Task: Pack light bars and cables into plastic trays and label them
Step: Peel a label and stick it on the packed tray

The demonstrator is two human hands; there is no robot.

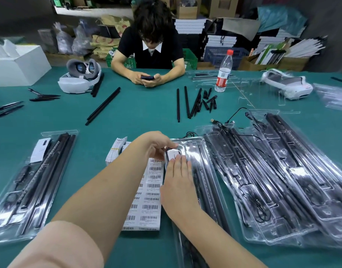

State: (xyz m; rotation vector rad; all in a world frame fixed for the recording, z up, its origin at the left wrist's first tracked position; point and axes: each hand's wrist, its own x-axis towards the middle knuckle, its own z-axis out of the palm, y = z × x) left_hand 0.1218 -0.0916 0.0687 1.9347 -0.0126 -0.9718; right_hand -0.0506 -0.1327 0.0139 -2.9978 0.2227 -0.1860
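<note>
**A:** Both hands are on the middle plastic tray (203, 171) now. The right hand (178, 176) lies flat, fingers straight and together, pressing a white label (173, 152) onto the tray's upper left corner. The left hand (156, 145) curls over the top edge of that label, fingertips pinching or steadying it; exactly which, I cannot tell.

**B:** And the light bars?

**A:** Black light bars (202, 167) sit in the long channels of this tray, just right of the pressing hand. The cable in this one I can't make out.

**B:** So what goes wrong from here?

**A:** Creases, I'd say. If the right palm sweeps before the far edge is seated, the label could wrinkle or land crooked over the moulded ridges. The clear plastic looks slick and springy, so a hard push might flex the lid and shift the tray on the green table (139, 117).

**B:** That barcode sticker sheet (150, 192) is touching the tray's left side.

**A:** Yes, under the left forearm. A dragging arm may scuff or lift the stickers.

**B:** Anything on the right?

**A:** Packed trays (278, 180) overlap in a loose fan, with a loose USB cable (222, 122) trailing near the top. A sliding tray could nudge that pile. A finished tray (34, 180) lies well apart on the left.
</note>
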